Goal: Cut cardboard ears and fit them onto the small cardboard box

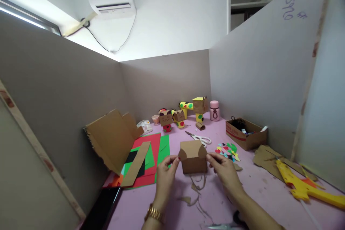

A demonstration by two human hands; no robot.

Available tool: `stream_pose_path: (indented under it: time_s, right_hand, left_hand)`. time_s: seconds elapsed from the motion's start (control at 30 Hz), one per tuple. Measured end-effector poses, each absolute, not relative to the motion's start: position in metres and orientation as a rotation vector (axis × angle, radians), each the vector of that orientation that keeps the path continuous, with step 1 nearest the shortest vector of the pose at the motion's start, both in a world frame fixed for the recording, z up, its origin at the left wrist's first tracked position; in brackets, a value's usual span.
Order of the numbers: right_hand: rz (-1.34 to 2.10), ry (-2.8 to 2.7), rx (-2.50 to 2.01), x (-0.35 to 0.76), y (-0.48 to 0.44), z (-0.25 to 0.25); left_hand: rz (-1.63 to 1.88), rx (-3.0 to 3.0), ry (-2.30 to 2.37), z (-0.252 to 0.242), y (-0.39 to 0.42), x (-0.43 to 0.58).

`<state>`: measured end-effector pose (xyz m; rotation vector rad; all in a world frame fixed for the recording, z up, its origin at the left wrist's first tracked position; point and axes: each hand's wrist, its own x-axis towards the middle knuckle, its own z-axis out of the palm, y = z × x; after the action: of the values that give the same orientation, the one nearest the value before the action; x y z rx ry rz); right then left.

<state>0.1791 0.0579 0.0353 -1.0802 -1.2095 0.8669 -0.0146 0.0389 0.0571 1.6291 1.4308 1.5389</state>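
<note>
Along the left edge of the pink worktop, toward the near side, lies a black glossy device; beyond it a torn corrugated cardboard sheet leans upward. Beside that, red and green paper sheets lie overlapped under a cardboard strip. Near the far edge stand a pink cup and two cat-faced cardboard figures. The left hand, a gold link band on its wrist, pinches the left side of a small cardboard box between thumb and fingers. The box is mid-worktop, a rounded flap at each upper corner, with curled cardboard trimmings below and white-handled scissors just beyond. A yellow-bodied figure and a pink flask stand toward the far right corner. The right hand pinches the box's right side. Paper cutouts lie past it; along the right edge are an open carton and a yellow glue gun.
</note>
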Motion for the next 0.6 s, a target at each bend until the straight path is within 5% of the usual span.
stream_pose_path:
  time_s: [0.6]
  right_hand:
    - [0.676, -1.398, -1.134, 0.178, 0.092, 0.009]
  left_hand:
    - [1.462, 1.794, 1.314, 0.06, 0.073, -0.018]
